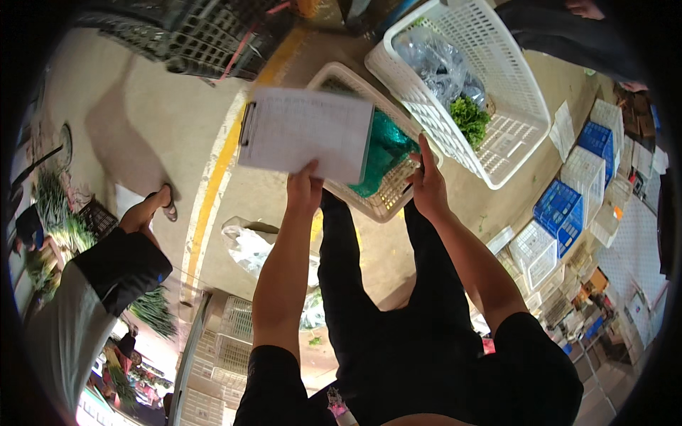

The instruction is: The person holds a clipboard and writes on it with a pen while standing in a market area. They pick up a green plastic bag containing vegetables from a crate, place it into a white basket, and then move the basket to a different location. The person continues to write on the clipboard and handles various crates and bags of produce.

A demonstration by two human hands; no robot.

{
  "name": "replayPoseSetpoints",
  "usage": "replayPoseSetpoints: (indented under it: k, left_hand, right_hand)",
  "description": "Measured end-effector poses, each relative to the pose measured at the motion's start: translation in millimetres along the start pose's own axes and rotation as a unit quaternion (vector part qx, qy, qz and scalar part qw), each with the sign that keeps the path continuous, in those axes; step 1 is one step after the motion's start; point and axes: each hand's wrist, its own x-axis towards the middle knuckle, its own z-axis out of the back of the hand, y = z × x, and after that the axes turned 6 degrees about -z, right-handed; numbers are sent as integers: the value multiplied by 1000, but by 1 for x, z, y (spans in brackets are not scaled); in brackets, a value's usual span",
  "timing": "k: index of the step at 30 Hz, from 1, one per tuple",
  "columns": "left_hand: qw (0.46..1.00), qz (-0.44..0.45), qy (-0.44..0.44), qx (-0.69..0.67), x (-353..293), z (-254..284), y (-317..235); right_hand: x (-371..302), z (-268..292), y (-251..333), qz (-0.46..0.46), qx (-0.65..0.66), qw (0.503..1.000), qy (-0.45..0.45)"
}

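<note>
My left hand (305,187) grips the lower edge of a clipboard (307,135) holding white printed sheets, with its dark clip at the left end. The clipboard hangs over a low cream plastic crate (383,206) and hides part of it. Inside that crate lies a green mesh bag (387,153), partly covered by the board. To the right of the clipboard, my right hand (429,186) is closed around a thin dark pen-like thing, its index finger pointing up and away. The fingers partly hide what it holds.
A tall white basket (522,117) with clear plastic bags (433,60) and leafy greens (469,121) stands beyond my right hand. Blue crates (558,213) and white ones line the right. A plastic bag (249,245) lies on the floor. Another person (106,277) is at left.
</note>
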Motion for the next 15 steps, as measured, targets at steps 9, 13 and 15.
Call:
replayPoseSetpoints:
  k: [9, 13, 15]
  left_hand:
    - [994, -28, -20, -103, 124, -30, 77]
    - [995, 35, -10, -97, 118, -28, 86]
    - [996, 38, 12, -85, 118, -29, 74]
  right_hand:
    - [122, -80, 12, 213, -115, 968, -71]
    - [185, -122, 13, 220, -167, 958, -81]
    - [206, -137, 40, 200, -204, 958, -20]
